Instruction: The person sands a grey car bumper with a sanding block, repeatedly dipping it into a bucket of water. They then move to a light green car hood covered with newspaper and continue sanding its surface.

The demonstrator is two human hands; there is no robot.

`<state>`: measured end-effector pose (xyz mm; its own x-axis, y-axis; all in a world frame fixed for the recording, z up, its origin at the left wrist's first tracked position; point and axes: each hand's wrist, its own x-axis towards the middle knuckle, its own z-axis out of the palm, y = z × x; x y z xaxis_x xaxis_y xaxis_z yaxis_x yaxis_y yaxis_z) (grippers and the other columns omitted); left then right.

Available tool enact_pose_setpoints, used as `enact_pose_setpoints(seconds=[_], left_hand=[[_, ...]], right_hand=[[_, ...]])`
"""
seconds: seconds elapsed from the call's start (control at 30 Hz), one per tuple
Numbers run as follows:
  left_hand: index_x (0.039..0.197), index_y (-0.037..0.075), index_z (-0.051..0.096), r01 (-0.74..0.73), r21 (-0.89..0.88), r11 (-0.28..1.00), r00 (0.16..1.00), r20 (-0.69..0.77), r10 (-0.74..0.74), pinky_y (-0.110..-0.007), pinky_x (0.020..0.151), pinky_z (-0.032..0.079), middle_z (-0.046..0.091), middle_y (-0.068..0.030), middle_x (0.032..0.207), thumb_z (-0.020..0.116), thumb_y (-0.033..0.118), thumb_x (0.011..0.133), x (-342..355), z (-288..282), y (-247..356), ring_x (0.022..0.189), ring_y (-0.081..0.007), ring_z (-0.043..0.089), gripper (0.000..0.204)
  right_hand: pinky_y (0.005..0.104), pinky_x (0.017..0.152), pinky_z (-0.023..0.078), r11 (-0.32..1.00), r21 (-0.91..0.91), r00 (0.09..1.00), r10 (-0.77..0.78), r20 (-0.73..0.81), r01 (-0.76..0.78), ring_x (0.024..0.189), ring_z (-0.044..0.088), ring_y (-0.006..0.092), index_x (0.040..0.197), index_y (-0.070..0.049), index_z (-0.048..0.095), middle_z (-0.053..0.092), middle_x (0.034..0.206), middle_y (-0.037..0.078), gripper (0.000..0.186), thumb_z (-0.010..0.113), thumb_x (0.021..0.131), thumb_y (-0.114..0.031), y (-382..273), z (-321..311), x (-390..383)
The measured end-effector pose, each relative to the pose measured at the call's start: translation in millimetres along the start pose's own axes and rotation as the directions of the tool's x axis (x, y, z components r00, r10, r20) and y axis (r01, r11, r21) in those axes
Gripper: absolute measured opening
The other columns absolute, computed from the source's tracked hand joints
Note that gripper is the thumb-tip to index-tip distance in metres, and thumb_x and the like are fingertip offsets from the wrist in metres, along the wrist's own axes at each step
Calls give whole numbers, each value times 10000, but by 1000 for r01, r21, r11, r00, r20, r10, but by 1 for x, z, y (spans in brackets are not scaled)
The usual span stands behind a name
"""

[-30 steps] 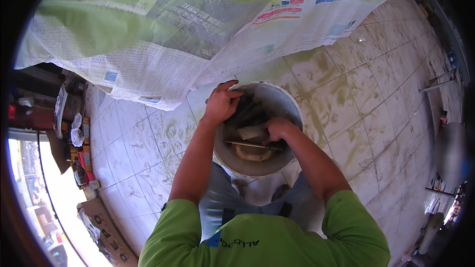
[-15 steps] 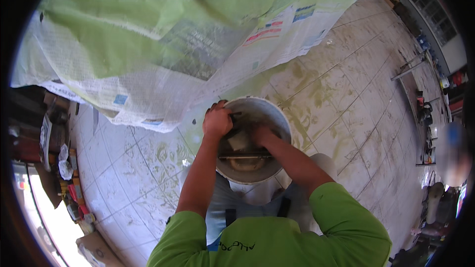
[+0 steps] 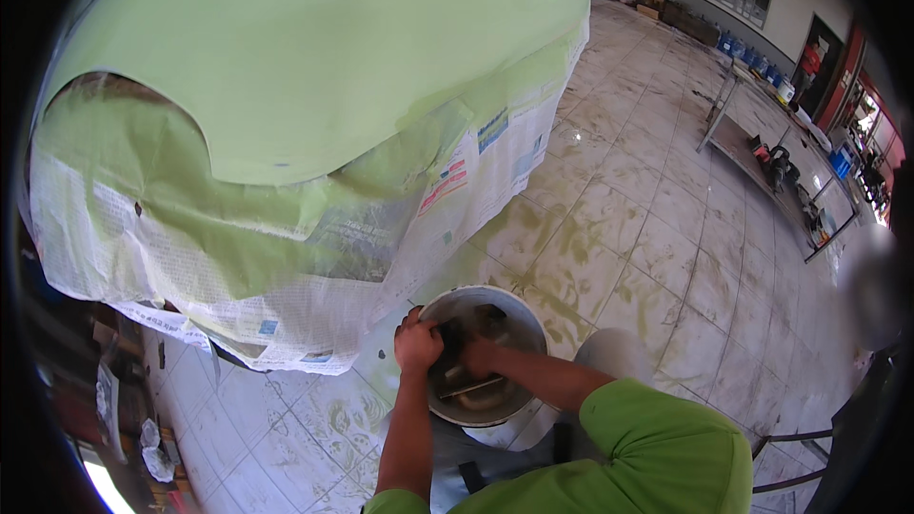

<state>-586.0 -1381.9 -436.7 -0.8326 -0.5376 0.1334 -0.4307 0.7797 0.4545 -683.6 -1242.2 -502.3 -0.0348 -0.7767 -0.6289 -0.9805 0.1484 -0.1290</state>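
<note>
The round bucket (image 3: pixel 531 324) stands on the floor (image 3: pixel 657 257), near the low edge of the newspaper (image 3: pixel 357 305). The right hand (image 3: pixel 479 359) is down inside it. It is dark and blurry in there, so I can't tell if its fingers are wide, narrow or holding something. The left hand (image 3: pixel 419 344) is at the bucket's left rim. Its fingers are bent, but I can't tell if they hold anything. A thin, straight bar (image 3: pixel 468 387) and a tan thing (image 3: pixel 479 401) are in the bucket; shade hides their shapes. The right arm (image 3: pixel 547 374) hides part of the rim.

The bucket has a pale, smooth wall. The newspaper is thin and wrinkly, with green paint on it. It hangs under a smooth, curvy green panel (image 3: pixel 314 48), cut off at the top. The floor has shiny square tiles with green smears. A metal desk (image 3: pixel 747 148) stands near the floor's far right side. A grey blur (image 3: pixel 868 276) blocks some of the right side.
</note>
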Motion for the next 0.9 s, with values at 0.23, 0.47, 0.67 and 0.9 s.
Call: enact_pose_setpoints(seconds=[0.23, 0.47, 0.67, 0.9], left_hand=[[955, 51, 793, -137, -218, 966, 989, -85, 122, -455, 959, 547, 706, -166, 1235, 704, 69, 799, -3, 3, -30, 1118, -378, 678, 180], [1000, -8, 768, -292, -127, 948, 912, -336, 236, -493, 969, 537, 693, -232, 1249, 670, 2, 822, -5, 6, 16, 1118, -436, 671, 204], [1130, -60, 711, 69, -798, 599, 996, 20, -88, -374, 900, 536, 734, -114, 1089, 631, -15, 890, 0, 23, 35, 1007, -220, 685, 258], [1364, -37, 592, 284, -447, 848, 813, 581, 34, -379, 1031, 488, 710, -173, 1245, 713, 21, 806, -22, 26, -46, 1165, -272, 671, 573]], right_hand=[[451, 1040, 490, 703, 599, 860, -36, -509, 383, 1202, 645, 344, 1349, -60, 616, 693, 1256, 174, 424, 641, 959, -224, 24, -43, -80], [390, 1008, 490, -263, 759, 797, 318, -514, 595, 1189, 591, 199, 1460, -81, 517, 637, 1328, 100, 488, 610, 1056, -338, 68, -39, -99], [399, 1081, 435, 77, 823, 772, 308, -556, 563, 1272, 571, 239, 1499, -58, 442, 630, 1349, 125, 605, 685, 1000, -298, 71, -35, -78], [452, 1036, 467, 201, 905, 862, 282, -421, 376, 1240, 614, 388, 1354, -43, 485, 633, 1307, 251, 573, 729, 925, -334, 58, -49, -50]])
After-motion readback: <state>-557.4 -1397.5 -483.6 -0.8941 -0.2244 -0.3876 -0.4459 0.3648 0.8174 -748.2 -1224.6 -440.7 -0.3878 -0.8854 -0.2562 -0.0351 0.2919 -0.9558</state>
